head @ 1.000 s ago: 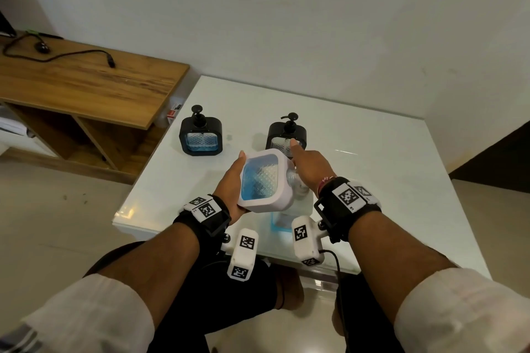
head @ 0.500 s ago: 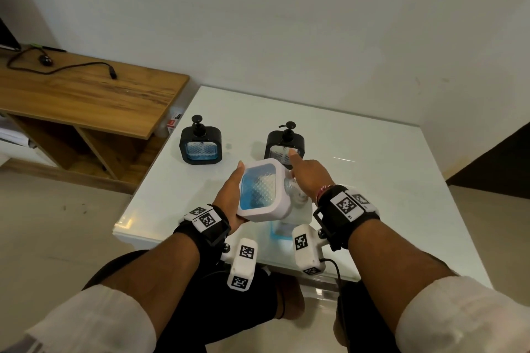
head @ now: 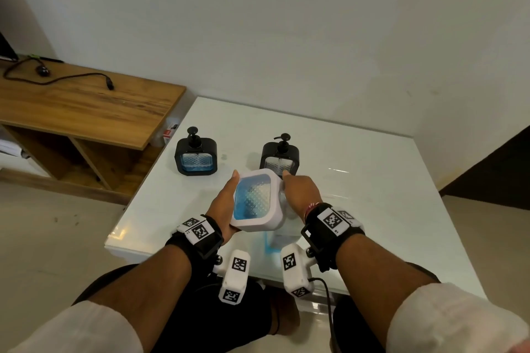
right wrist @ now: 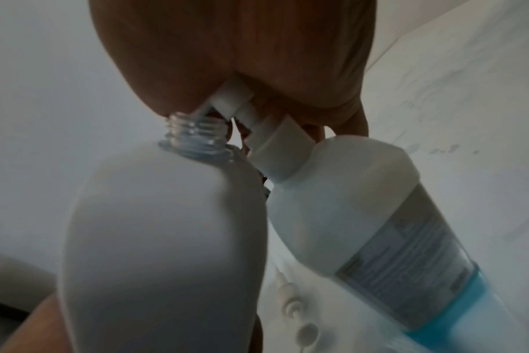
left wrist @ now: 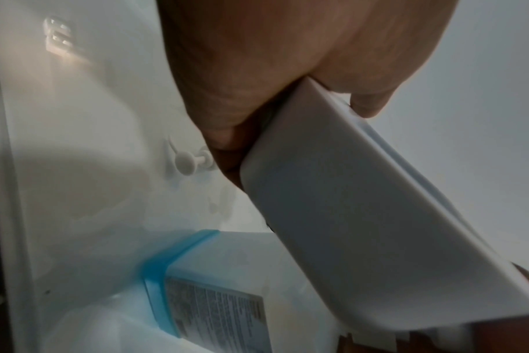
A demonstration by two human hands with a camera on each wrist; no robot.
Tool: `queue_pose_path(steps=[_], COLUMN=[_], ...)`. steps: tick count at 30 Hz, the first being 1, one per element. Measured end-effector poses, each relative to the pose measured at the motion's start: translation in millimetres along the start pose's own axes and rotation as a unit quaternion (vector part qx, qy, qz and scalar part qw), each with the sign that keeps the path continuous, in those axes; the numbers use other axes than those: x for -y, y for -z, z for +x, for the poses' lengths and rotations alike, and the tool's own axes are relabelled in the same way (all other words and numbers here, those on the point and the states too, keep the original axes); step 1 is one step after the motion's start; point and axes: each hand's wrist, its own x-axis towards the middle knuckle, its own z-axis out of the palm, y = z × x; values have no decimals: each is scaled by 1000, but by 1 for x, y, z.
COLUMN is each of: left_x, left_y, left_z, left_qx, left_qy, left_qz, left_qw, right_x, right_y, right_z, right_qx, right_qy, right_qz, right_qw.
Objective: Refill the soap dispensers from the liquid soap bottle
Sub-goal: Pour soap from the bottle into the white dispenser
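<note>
My left hand [head: 222, 205] grips a white square soap dispenser [head: 253, 200] with blue soap inside and holds it tilted above the table's near edge. Its clear threaded neck [right wrist: 193, 136] is uncapped and points toward my right hand [head: 301, 195]. That hand grips the white pump head [right wrist: 233, 100] of the liquid soap bottle [right wrist: 363, 215], whose nozzle sits at the neck's opening. The bottle [head: 272, 243] stands on the table under the dispenser, with a blue layer at its bottom [left wrist: 157, 270]. A loose white pump [left wrist: 186, 162] lies on the table.
Two black dispensers stand farther back on the white glass table [head: 372, 195]: one with blue soap [head: 196, 157], one nearly clear [head: 279, 157]. A wooden shelf unit [head: 86, 106] with a black cable [head: 57, 80] sits to the left. A wall is behind.
The head view has tilted upward, so everything sits lower in the picture. Both hands keep their holds, and the dispenser stays against the bottle's pump.
</note>
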Motion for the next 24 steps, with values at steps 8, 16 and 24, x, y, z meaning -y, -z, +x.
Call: queue_pose_path(steps=[8,16,24], left_x=[4,3,2], left_y=[0,2,2], left_z=[-4,2,3], left_qx=[-3,-2,0], left_qy=[-6,-3,-6], left_qz=[-4,-2,0], left_qw=[1000,1000,1000], right_x=[3,4,9], right_y=[8,4,10], right_z=[-8,-1,-4], right_qx=[12,-15,35], right_qy=[8,-4,13], right_qz=[42,32,8], right_qw=[999,999,999])
